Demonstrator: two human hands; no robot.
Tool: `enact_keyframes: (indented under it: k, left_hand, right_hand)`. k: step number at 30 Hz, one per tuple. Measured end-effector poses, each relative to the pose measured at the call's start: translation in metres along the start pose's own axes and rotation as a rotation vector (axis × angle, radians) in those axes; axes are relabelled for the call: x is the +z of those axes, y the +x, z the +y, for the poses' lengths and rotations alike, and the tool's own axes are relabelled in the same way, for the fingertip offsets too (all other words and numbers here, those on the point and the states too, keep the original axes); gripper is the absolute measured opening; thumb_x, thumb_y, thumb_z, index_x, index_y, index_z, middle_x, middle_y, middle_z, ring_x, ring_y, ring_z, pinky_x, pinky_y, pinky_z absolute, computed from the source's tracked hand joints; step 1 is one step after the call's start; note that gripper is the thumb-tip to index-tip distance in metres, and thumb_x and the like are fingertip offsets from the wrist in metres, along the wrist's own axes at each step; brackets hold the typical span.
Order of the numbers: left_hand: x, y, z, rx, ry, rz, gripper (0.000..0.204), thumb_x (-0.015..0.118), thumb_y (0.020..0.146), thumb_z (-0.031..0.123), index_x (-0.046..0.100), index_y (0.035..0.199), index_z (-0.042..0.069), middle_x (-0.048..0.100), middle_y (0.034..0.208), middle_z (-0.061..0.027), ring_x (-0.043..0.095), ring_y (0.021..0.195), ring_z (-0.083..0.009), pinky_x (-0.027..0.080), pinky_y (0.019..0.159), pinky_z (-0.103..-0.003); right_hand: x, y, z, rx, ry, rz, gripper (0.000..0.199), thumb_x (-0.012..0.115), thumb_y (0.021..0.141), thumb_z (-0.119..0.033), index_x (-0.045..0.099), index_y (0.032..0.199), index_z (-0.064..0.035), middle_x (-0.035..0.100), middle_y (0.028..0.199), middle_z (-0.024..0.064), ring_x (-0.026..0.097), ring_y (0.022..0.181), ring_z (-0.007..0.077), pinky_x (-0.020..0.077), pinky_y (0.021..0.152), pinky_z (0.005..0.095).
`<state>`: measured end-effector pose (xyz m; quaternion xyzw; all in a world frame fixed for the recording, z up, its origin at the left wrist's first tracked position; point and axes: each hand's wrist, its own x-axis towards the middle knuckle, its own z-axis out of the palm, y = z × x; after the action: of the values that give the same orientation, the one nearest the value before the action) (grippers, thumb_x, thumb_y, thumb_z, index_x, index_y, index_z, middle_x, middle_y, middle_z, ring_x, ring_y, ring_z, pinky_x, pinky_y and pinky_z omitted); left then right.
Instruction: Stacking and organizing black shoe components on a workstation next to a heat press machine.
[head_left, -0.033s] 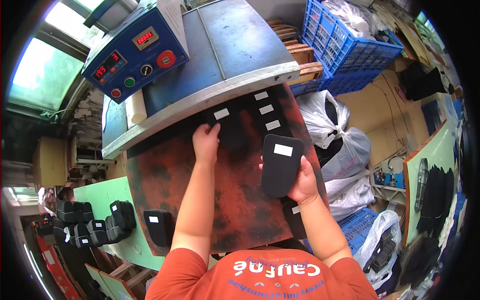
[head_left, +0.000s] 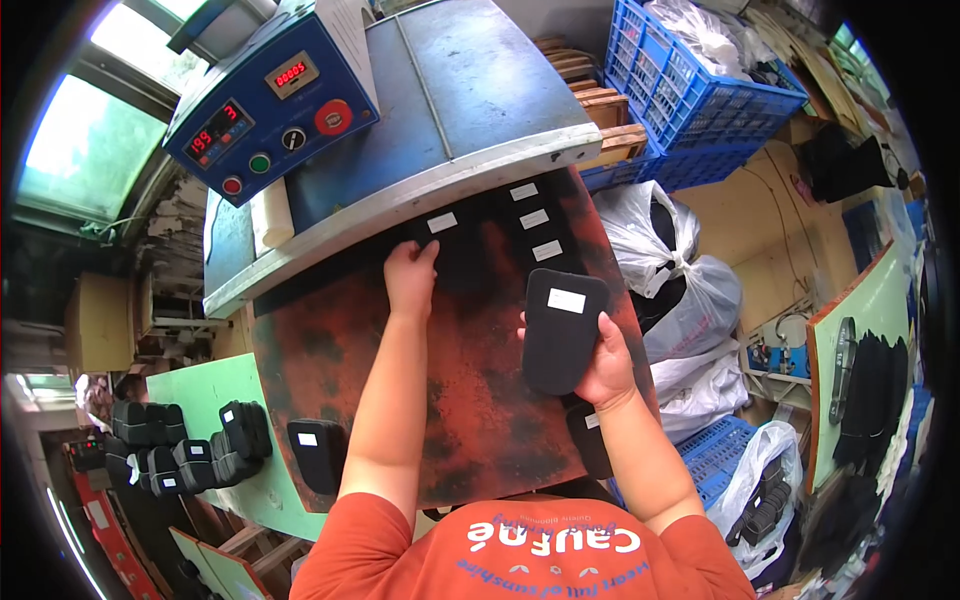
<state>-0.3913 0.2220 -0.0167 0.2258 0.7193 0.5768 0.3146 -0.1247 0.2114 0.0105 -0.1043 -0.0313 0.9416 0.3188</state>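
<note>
A: Where does your light come from?
B: Mostly the window (head_left: pixel 95 150) at your upper left, its panes washed nearly white; a strip light (head_left: pixel 66 530) makes bright streaks at lower left.
A: And your shadows?
B: Deepest below the overhang of your blue press (head_left: pixel 480 70), where the surface falls almost black. Its 2 red displays (head_left: pixel 217 133) glow clearly.
A: Is your picture sharp?
B: Your left hand (head_left: pixel 410 275) and right hand (head_left: pixel 603 362) look crisp. The fisheye bows your press's metal front edge (head_left: pixel 560 148); the outer rim fades to black, with softer detail beside it.
</note>
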Motion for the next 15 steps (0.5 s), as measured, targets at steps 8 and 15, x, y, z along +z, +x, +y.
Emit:
enact_keyframes:
  k: [8,15]
  left_hand:
    - [0.007,-0.038,0.012,0.397,0.249,0.059,0.025,0.071,0.077,0.015,0.062,0.093,-0.002,0.06,0.069,-0.0053,0.055,0.068,-0.0106,0.046,0.064,-0.024]
    - [0.016,-0.117,0.013,0.173,0.021,-0.219,0.007,0.067,0.079,0.002,0.06,0.082,0.001,0.06,0.071,0.0015,0.052,0.063,-0.0047,0.044,0.054,-0.019]
  right_hand:
    - [-0.016,0.01,0.018,-0.074,-0.191,0.182,0.045,0.056,0.089,-0.025,0.044,0.127,-0.0054,0.053,0.12,0.0103,0.053,0.109,0.0245,0.0441,0.094,0.0401]
    - [-0.015,0.009,0.028,0.027,0.01,-0.005,0.047,0.058,0.087,-0.024,0.043,0.126,-0.0017,0.053,0.12,0.0123,0.054,0.11,0.0246,0.0443,0.094,0.0395]
